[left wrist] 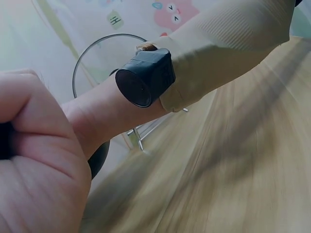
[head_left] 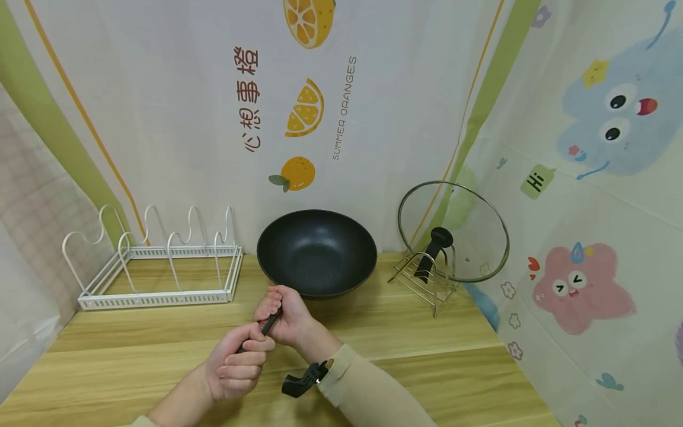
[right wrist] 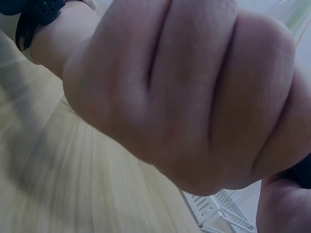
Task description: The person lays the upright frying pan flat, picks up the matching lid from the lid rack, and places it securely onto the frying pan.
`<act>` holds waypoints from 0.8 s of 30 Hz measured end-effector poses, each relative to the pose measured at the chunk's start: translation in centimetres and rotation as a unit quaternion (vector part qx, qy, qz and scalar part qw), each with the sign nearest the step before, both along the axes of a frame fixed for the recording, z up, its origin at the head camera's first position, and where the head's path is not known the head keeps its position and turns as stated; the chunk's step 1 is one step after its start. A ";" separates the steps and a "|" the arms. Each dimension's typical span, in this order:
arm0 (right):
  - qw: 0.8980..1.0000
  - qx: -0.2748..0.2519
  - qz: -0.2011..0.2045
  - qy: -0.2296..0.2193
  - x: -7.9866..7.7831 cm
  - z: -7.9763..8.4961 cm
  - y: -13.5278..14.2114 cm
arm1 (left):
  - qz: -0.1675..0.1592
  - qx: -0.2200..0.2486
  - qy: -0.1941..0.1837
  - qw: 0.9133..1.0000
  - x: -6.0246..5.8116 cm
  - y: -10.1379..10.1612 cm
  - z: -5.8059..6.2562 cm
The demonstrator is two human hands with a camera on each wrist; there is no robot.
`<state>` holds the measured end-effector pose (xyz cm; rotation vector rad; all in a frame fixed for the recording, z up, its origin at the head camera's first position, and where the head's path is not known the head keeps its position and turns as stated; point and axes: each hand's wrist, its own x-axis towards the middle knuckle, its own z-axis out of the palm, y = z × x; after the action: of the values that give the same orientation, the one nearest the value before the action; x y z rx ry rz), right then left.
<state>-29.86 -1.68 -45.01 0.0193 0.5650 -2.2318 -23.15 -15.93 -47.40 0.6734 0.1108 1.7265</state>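
Note:
In the head view, a black wok (head_left: 317, 252) has its dark inside turned toward the camera. Both hands grip its black handle (head_left: 273, 321), one behind the other. My right hand (head_left: 289, 315) curls round it close to the pan's near rim. Nearer the body, my left hand (head_left: 238, 363) wraps its fingers round the handle's end, the thumb lying along it. Much of the handle is hidden inside the two fists. The right wrist view has the left hand's curled fingers (right wrist: 189, 97) up close. In the left wrist view, part of the wok (left wrist: 98, 160) shows behind the wrists.
A white metal rack (head_left: 155, 298) with wavy dividers stands left of the wok. To the right, a glass lid (head_left: 475, 231) with a black handle leans in a small wire stand (head_left: 427, 290). Printed cloth hangs behind the wooden table (head_left: 427, 379). A wrist camera (head_left: 301, 382) juts below the right sleeve.

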 end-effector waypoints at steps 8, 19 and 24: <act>1.000 0.002 -0.005 -0.007 0.0 -0.5 -0.1 | 0.000 -0.003 -0.006 1.000 -0.1 -0.1 -0.4; 1.000 -0.014 -0.002 -0.024 -0.3 -1.3 0.0 | -0.008 0.008 -0.004 1.000 -0.3 0.1 -1.0; 1.000 -0.010 -0.005 -0.027 -0.3 -1.6 0.0 | -0.008 0.005 -0.005 1.000 -0.4 0.2 -1.2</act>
<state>-30.19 -1.64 -46.56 0.0713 0.5148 -2.2390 -23.50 -15.73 -48.56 0.6716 0.0887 1.7168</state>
